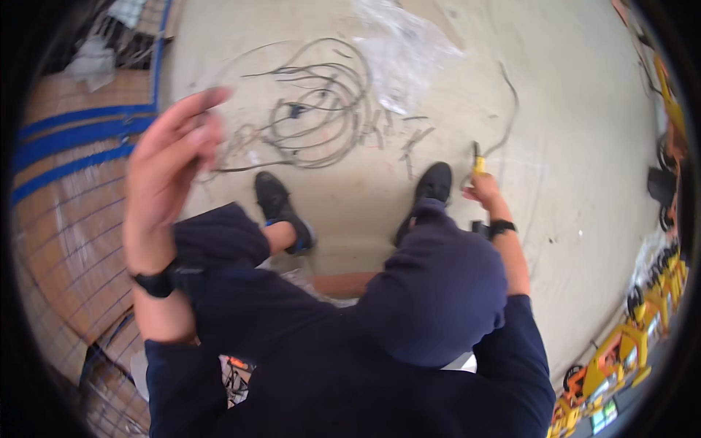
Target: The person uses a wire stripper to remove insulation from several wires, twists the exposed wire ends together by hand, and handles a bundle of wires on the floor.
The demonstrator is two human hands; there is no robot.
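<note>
My left hand [175, 150] is raised at the left, blurred, with the index finger stretched out and the others partly bent. I see nothing between its fingers. A loose coil of dark cable [321, 109] lies on the floor beyond my feet, to the right of that hand. Low by my right foot, my right hand [483, 188] is closed around a yellow-handled tool [479, 163] with a dark end pointing away from me. Its exact kind is too small to make out. A single dark cable [515, 109] curves across the floor up to the tool; whether they touch, I cannot tell.
Short dark cable scraps [412, 146] lie ahead of my shoes. Crumpled clear plastic [398, 55] is at the far middle. A blue wire-mesh cage [80, 124] with cardboard stands along the left. Yellow wheeled equipment [621, 354] lines the right edge.
</note>
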